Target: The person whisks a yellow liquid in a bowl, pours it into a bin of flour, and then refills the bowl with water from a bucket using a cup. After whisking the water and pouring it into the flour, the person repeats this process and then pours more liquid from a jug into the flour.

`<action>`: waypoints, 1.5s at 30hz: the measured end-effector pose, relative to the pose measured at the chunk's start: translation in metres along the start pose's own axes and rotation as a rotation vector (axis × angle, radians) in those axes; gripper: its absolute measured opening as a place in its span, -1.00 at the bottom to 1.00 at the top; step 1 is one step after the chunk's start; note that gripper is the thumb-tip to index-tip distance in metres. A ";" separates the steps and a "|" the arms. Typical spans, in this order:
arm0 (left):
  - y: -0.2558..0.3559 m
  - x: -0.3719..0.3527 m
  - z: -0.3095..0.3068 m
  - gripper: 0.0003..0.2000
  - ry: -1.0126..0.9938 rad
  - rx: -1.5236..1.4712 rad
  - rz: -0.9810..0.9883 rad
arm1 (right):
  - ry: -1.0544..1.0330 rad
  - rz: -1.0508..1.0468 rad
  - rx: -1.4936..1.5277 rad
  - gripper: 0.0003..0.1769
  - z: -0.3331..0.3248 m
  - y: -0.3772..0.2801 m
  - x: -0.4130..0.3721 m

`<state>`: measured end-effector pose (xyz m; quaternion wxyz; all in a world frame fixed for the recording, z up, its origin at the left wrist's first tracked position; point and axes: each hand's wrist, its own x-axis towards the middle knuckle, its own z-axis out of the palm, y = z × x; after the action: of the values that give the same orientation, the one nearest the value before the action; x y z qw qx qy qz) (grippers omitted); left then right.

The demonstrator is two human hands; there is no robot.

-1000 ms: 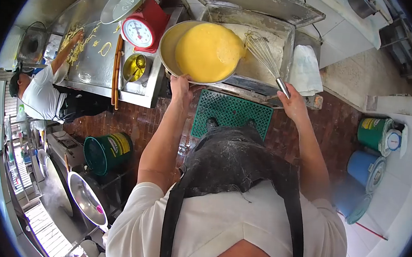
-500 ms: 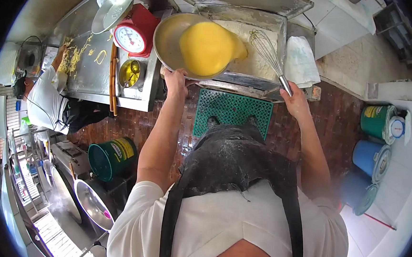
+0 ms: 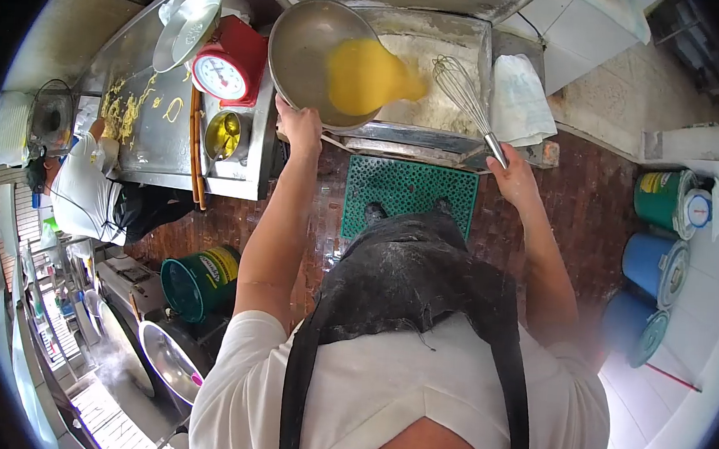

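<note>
My left hand grips the near rim of a wide metal bowl, which is tilted to the right. Yellow liquid runs over the bowl's right lip into a metal-lined bin of pale flour. In my right hand is the handle of a wire whisk; its wires hang over the flour, right of the stream. A folded white cloth lies on the ledge beside the bin, close to my right hand.
Left of the bowl, a metal table carries a red scale, a pot of yellow oil and wooden sticks. A co-worker stands at its far side. Lidded buckets line the right wall; a green mat lies underfoot.
The bowl has tipped further right, and less yellow liquid is left in it. My left hand has shifted slightly left along with it; the whisk stays nearly where it was.
</note>
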<state>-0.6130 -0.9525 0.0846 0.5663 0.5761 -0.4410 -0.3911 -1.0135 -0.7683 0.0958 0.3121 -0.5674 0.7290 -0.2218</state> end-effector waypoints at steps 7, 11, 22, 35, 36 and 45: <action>0.025 -0.002 0.004 -0.21 -0.025 0.521 0.416 | 0.025 -0.021 0.040 -0.51 0.009 0.021 -0.005; 0.059 -0.014 0.022 -0.17 -0.054 0.568 0.400 | -0.005 0.043 -0.023 -0.47 0.009 0.024 -0.013; 0.076 -0.033 0.046 -0.15 -0.209 0.704 0.821 | 0.113 0.060 -0.085 -0.43 -0.027 -0.007 -0.022; 0.058 -0.071 0.037 -0.47 0.252 -0.365 -0.345 | 0.167 -0.007 -0.034 -0.40 0.004 0.019 -0.018; 0.046 -0.071 0.027 -0.46 0.269 -0.460 -0.386 | 0.049 0.031 -0.154 -0.42 0.015 0.036 -0.015; 0.010 -0.154 -0.090 -0.52 0.423 -0.547 -0.480 | -0.163 -0.200 -0.610 -0.43 0.007 0.006 0.004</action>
<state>-0.5751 -0.7777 0.0918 0.6693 0.5583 -0.0480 -0.4878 -1.0135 -0.7701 0.0856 0.1620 -0.7194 0.6751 0.0233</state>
